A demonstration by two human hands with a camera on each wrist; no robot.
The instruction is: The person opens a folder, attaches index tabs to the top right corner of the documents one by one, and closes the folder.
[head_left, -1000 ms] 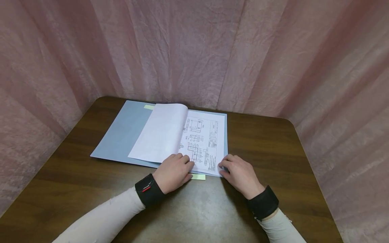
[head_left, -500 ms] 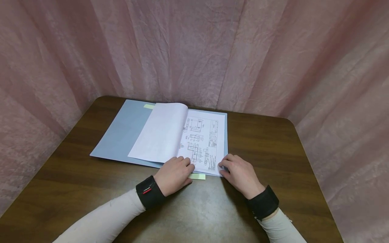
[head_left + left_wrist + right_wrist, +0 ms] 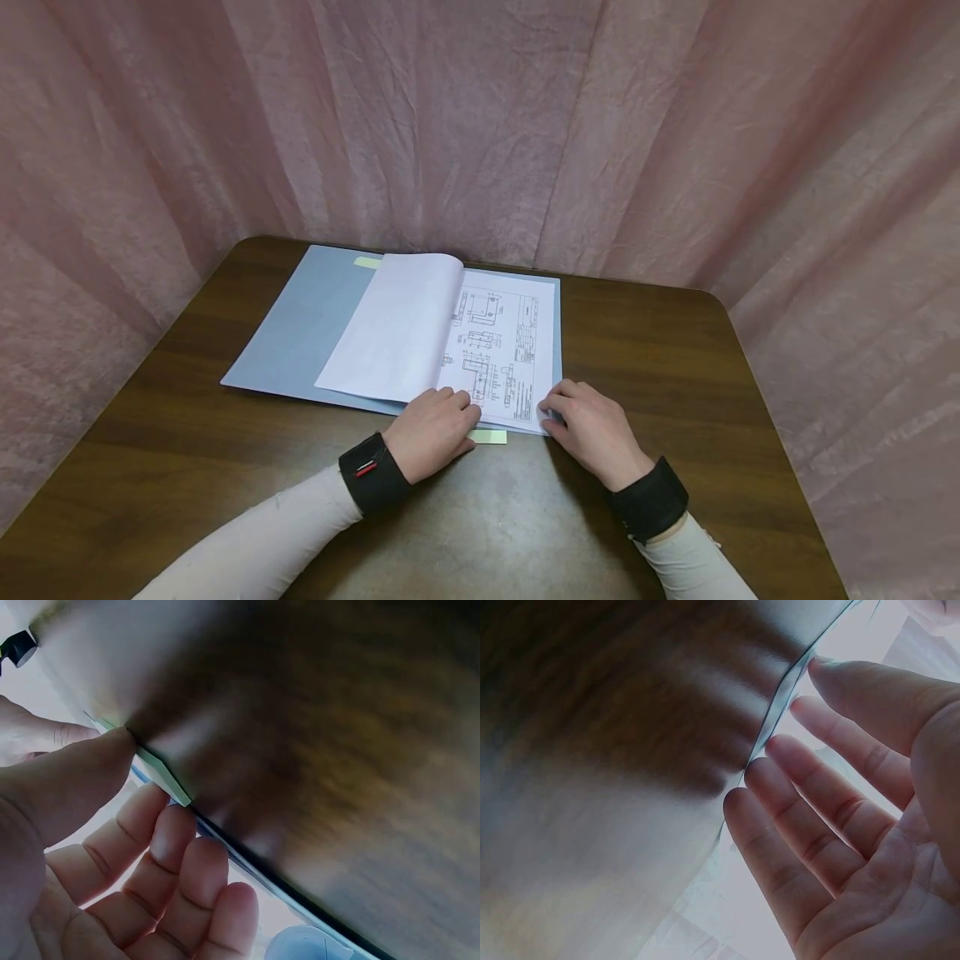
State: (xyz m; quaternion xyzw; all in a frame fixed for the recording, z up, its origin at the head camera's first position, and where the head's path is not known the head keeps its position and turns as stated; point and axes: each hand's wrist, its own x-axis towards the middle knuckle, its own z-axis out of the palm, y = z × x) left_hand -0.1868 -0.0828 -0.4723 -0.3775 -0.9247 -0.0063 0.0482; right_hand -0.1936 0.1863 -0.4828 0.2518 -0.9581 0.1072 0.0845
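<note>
A light blue paper folder (image 3: 288, 329) lies spread on the table. Inside, a blank white sheet (image 3: 393, 325) is turned over to the left with a curved fold. To its right shows a sheet with a technical drawing (image 3: 528, 312). My left hand (image 3: 431, 433) rests at the lower edge, fingertips on the papers. Its thumb touches a pale green sticky tab (image 3: 169, 780) that sticks out below the folder. At the lower right corner my right hand (image 3: 596, 429) touches the edge with loosely bent fingers; in the right wrist view its fingertips line the folder's edge (image 3: 769, 720).
Another pale green tab (image 3: 367, 262) sits at the folder's top left. The brown wooden table (image 3: 645, 333) has rounded far corners. Pink curtains (image 3: 480, 125) hang close behind and on both sides. Both wrists wear black bands.
My left hand has shifted slightly down and to the right along the lower edge. The right hand stays at the corner, and the papers lie nearly as before.
</note>
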